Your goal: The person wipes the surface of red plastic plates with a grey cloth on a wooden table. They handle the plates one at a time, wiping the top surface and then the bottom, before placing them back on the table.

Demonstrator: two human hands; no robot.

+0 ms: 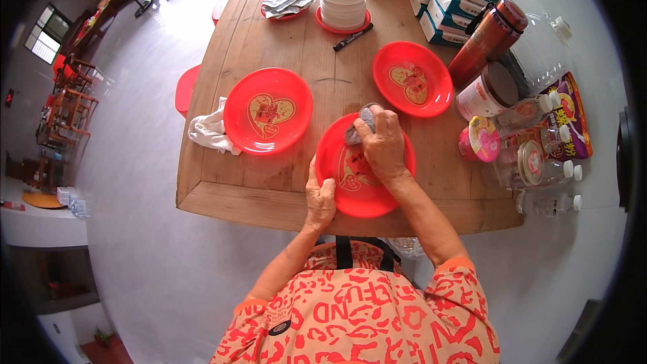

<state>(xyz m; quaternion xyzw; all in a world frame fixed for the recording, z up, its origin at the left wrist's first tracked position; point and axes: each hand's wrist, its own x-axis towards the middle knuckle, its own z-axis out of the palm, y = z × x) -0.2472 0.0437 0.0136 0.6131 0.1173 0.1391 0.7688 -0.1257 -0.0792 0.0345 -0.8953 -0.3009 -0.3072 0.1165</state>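
Wooden table [269,40], head view: your left hand [320,201] grips the near red plate [360,195] by its rim; your right hand [383,143] presses a grey cloth [360,125] onto it (two other plates [268,111] appear untouched).

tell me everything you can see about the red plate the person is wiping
The red plate is round, glossy and plastic-looking, with a raised rim and a heart design at its centre, partly covered. It sits at the near edge of the wooden table, apparently overhanging slightly. The left hand grips its left rim; the right hand presses a grey cloth on its far side.
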